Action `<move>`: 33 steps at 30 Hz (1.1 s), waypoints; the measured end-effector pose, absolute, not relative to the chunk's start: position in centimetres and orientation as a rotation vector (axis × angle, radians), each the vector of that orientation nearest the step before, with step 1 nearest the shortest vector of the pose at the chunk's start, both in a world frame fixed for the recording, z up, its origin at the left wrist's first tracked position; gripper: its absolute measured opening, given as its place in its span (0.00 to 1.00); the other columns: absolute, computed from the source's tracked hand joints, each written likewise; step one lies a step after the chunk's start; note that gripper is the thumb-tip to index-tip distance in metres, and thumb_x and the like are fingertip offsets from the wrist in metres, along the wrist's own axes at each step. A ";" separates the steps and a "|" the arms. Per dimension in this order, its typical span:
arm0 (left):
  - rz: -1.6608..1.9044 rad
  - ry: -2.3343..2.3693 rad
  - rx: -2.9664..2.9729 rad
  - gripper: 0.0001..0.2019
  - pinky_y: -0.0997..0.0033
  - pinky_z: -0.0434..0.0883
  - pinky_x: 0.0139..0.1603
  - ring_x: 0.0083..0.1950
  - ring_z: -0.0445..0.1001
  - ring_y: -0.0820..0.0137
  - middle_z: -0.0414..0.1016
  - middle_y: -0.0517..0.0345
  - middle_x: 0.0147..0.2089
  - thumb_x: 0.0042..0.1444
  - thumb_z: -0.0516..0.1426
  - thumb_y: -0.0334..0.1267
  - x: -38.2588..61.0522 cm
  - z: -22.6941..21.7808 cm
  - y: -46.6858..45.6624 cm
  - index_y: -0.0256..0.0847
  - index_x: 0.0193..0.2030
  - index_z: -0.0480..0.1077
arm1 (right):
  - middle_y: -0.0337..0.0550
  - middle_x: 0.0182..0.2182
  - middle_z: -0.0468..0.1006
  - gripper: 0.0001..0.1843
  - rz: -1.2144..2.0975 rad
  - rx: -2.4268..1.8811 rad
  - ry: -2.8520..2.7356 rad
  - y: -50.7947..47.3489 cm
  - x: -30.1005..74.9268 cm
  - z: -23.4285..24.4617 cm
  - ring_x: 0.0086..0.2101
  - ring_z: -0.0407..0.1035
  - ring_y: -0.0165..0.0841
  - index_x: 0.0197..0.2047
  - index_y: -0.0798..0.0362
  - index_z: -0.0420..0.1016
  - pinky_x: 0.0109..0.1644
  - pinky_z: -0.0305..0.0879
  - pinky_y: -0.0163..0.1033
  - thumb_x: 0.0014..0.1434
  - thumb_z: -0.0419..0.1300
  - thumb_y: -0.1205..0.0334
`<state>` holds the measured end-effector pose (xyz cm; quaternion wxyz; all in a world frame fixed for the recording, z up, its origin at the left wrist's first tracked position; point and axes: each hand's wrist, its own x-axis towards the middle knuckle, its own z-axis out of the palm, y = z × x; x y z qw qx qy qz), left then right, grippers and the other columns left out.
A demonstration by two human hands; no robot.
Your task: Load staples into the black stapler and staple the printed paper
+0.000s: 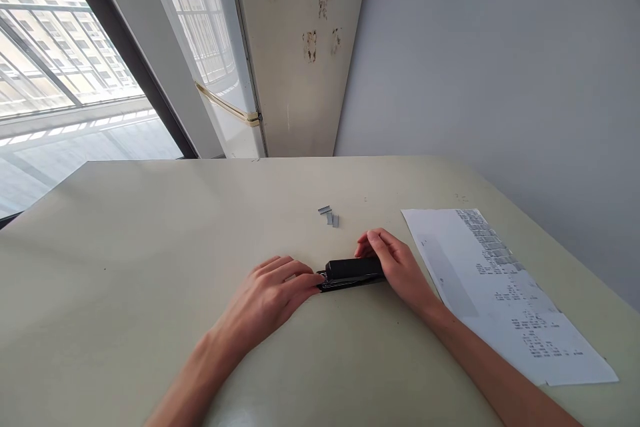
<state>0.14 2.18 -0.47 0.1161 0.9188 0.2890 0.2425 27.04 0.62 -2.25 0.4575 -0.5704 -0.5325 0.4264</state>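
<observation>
A black stapler (354, 269) lies on the pale table, its long side running left to right between my hands. The fingers of my left hand (280, 290) are together, with the thumb and fingertips at the stapler's left end. Around its right end my right hand (397, 263) is curled, thumb on the near upper side and fingers behind. What the left fingertips pinch is partly hidden. Just beyond the stapler sit several short grey staple strips (329, 217).
Printed paper sheets (493, 307) lie to the right of my right forearm. The table (150, 227) reaches back to a worn cream refrigerator (300, 100) and a grey wall (475, 60). A window with a railing (65, 47) is at the left.
</observation>
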 end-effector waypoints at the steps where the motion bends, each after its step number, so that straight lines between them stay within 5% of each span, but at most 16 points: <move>1: 0.704 0.840 2.689 0.11 0.64 0.74 0.44 0.42 0.81 0.66 0.84 0.56 0.46 0.75 0.53 0.37 0.2 -0.4 2.2 0.47 0.52 0.79 | 0.40 0.36 0.83 0.22 1.052 -1.408 -1.314 0.6 27.0 -2.3 0.40 0.77 0.38 0.39 0.46 0.76 0.50 0.70 0.43 0.74 0.52 0.40; 15: 0.664 0.887 2.689 0.06 0.66 0.71 0.41 0.39 0.77 0.66 0.79 0.57 0.39 0.75 0.55 0.40 0.1 -0.5 2.3 0.44 0.47 0.72 | 0.42 0.37 0.83 0.23 1.048 -1.410 -1.326 0.6 27.0 -2.1 0.40 0.77 0.39 0.38 0.46 0.76 0.51 0.71 0.44 0.74 0.52 0.40; 28: 0.935 0.959 2.418 0.07 0.68 0.76 0.47 0.44 0.82 0.69 0.85 0.62 0.45 0.70 0.61 0.39 0.3 0.4 1.9 0.48 0.53 0.72 | 0.42 0.37 0.83 0.23 1.045 -1.427 -1.328 0.6 27.0 -2.0 0.41 0.76 0.40 0.38 0.46 0.75 0.51 0.71 0.44 0.73 0.51 0.39; 33: 0.995 1.113 2.148 0.06 0.79 0.71 0.25 0.42 0.80 0.70 0.85 0.63 0.42 0.69 0.62 0.42 0.6 0.8 1.4 0.49 0.50 0.74 | 0.41 0.36 0.83 0.22 1.050 -1.419 -1.329 0.6 27.0 -2.0 0.41 0.76 0.39 0.38 0.46 0.75 0.51 0.70 0.44 0.74 0.51 0.41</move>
